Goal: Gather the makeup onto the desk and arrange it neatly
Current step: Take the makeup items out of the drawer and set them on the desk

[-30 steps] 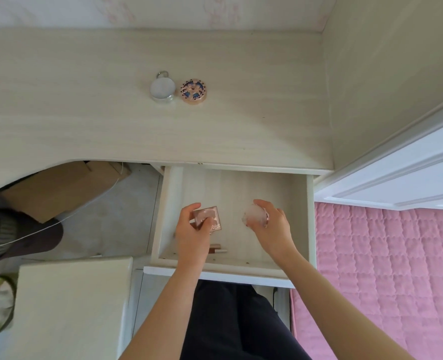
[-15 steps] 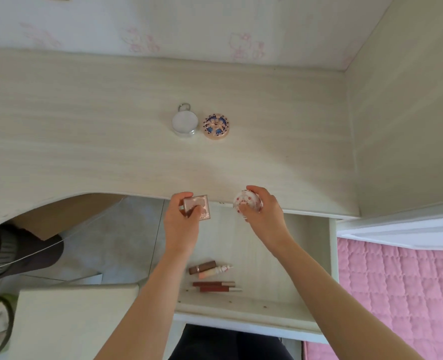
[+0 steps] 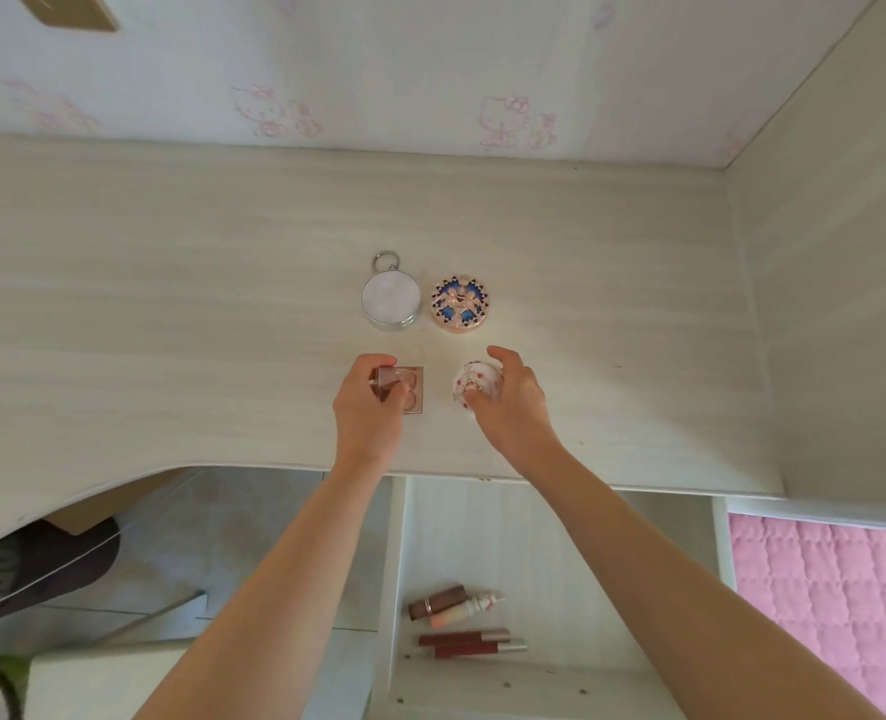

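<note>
L hand point(image 3: 368, 407) grips square rose-gold compact point(image 3: 411, 394), R hand point(image 3: 508, 402) grips round white floral compact point(image 3: 474, 388), lined under round silver tin point(image 3: 391, 298) & blue-patterned round compact point(image 3: 460, 304): neat grid on pale wood counter point(image 3: 171, 304).

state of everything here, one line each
drawer, open
lip tubes, capped, lying in drawer
white compact, closed, on desk
blue compact, closed, on desk
square compact, gripped by left hand
floral compact, closed, held by right hand

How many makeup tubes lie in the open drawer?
4, in the drawer: a brown lipstick beside a peach tube, then a dark-red gloss and a second gloss nearer its front. Others may be hidden.
</note>
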